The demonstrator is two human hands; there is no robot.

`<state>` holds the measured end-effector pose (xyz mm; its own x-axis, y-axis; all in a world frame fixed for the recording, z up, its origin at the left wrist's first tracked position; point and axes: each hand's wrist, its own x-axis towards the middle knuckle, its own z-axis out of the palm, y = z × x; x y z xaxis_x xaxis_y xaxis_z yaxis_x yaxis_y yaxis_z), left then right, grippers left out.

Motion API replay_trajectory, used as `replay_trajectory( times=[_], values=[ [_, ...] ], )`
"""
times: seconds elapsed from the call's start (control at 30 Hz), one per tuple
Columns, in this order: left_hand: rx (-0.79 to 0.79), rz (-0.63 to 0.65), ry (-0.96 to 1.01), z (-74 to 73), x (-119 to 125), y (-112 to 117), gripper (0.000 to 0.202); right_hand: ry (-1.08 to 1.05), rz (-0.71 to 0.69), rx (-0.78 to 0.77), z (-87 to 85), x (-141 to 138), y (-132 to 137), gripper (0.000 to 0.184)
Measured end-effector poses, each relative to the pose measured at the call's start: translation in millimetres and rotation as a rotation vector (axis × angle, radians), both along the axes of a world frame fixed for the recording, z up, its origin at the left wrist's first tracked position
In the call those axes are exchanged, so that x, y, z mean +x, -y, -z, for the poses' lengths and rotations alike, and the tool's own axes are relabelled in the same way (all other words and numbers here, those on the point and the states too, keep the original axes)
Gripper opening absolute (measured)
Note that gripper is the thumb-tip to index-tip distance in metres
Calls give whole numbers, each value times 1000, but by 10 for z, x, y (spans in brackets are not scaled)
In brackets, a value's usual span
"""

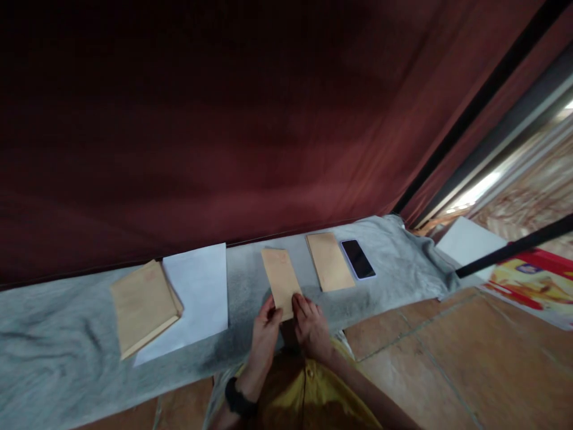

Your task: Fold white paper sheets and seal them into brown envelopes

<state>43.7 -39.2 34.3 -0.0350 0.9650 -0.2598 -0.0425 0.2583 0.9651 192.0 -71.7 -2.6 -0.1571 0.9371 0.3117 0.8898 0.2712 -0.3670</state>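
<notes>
A brown envelope point(280, 278) lies on the grey cloth point(62, 340) in front of me. My left hand point(265, 334) and my right hand point(310, 325) both rest their fingertips on the envelope's near end, fingers bent and pressed down on it. A black band sits on my left wrist. To the right lies a second brown envelope point(330, 261). On the left a stack of brown envelopes point(143, 306) rests partly on a white sheet of paper point(201, 292).
A black phone point(357, 258) lies face up beside the right envelope. A dark red curtain point(224, 131) hangs right behind the cloth. Brown floor tiles point(447, 358) spread to the right, with a white board point(470, 245) and a red-yellow poster point(532, 280).
</notes>
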Motion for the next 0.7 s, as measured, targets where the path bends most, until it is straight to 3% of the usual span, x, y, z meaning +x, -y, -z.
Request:
replay_trajectory(
  times=[0.1, 0.17, 0.27, 0.37, 0.5, 0.7],
  values=[
    [-14, 96, 63, -211, 141, 48, 69, -325, 140, -31, -103, 116, -116, 44],
    [-5, 161, 75, -265, 188, 70, 71, -658, 276, -72, -140, 239, -197, 40],
    [-36, 173, 4, -200, 177, 105, 70, -1142, 479, -197, -160, 470, -286, 45],
    [-101, 175, -66, -38, 114, 159, 68, -1445, 611, -302, -165, 694, -315, 45],
    [-112, 208, -115, 127, 49, 227, 63, -1632, 696, -410, -169, 869, -295, 37],
    [-88, 255, -133, 145, 30, 247, 59, -1624, 646, -576, -157, 959, -310, 34]
  ],
)
